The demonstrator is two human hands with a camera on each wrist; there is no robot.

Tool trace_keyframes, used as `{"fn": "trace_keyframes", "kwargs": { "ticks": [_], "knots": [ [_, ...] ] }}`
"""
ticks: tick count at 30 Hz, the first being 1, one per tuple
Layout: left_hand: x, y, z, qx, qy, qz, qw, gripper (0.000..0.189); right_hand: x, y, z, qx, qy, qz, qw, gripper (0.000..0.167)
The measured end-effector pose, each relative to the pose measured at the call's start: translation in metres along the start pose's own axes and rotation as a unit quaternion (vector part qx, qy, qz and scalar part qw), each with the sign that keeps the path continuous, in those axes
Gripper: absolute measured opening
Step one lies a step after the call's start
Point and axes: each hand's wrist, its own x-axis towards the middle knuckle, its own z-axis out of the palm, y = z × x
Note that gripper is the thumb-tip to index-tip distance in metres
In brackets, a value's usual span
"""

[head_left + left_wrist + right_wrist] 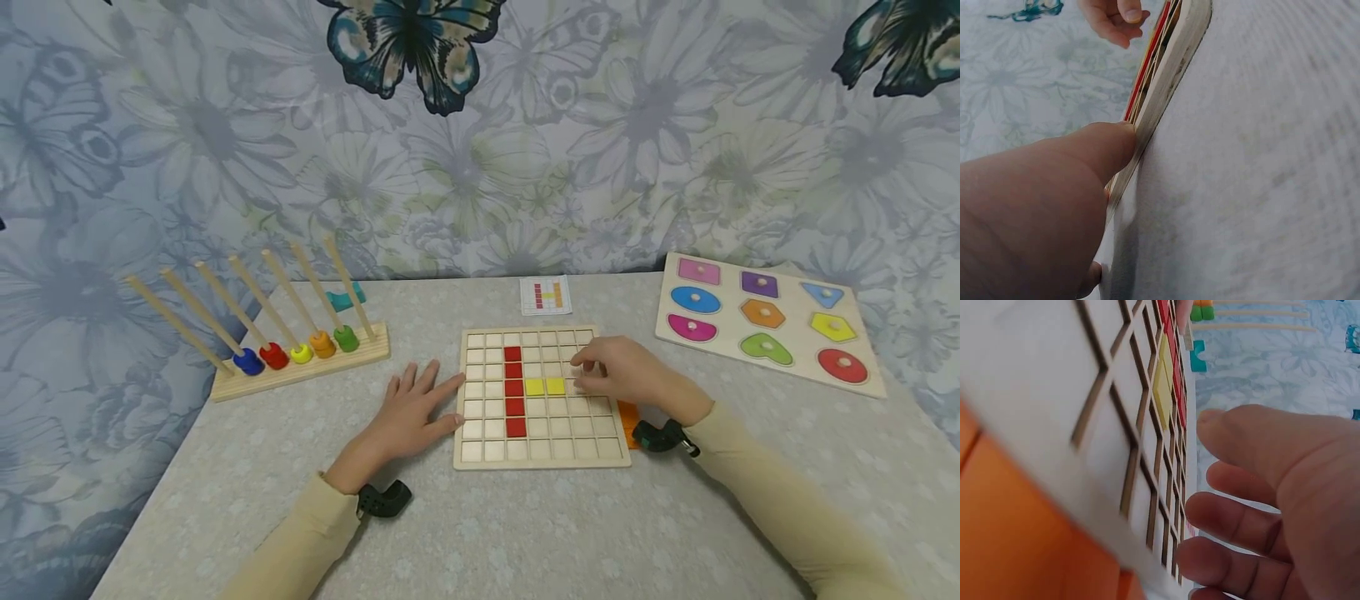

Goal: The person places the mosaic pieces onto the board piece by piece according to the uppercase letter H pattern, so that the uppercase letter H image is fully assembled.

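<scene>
Key relation: the row of two flat yellow square tiles [544, 387] lies just beside the right hand [633, 375], at 9 o'clock from its fingertips, long axis running 9 to 3. Right hand is the nearer one by far; it is over the right part of the pale square wooden grid board [542, 460], fingers loosely bent, thumb apart from them, no piece visible in its grasp. Can't tell if the fingertips touch the board. Left hand [405, 421] is released, fingers spread, thumb and index at the board's 9 o'clock edge. Board sits flat on the light grey patterned tablecloth [555, 533], thin raised strips dividing it into cells. Yellow tiles meet the column of five flat red square tiles [514, 407] at its middle tile; that column runs 12 to 6. Bright orange pieces [628, 427] show at the board's 3 to 4 o'clock edge, under the right wrist, count unclear. Small white printed card [546, 310] at 12 o'clock from the board, showing red, yellow and orange squares.
</scene>
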Motion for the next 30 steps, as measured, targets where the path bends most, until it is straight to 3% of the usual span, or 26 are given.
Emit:
{"fn": "trace_keyframes", "kwargs": {
  "ticks": [9, 16, 30],
  "knots": [
    [-0.001, 0.001, -0.001, -0.002, 0.001, -0.003, 1.0000, 0.062, -0.028, 0.023, -0.018, -0.026, 0.029, 0.036, 0.9986, 0.028],
    [0.001, 0.000, -0.002, 0.000, 0.003, -0.002, 1.0000, 0.062, -0.047, 0.040, -0.023, -0.029, 0.029, 0.057, 0.9975, 0.028],
    [0.002, -0.001, -0.004, 0.000, -0.001, -0.001, 1.0000, 0.062, -0.064, 0.052, -0.019, -0.019, 0.043, 0.051, 0.9976, 0.030]
  ]
}}
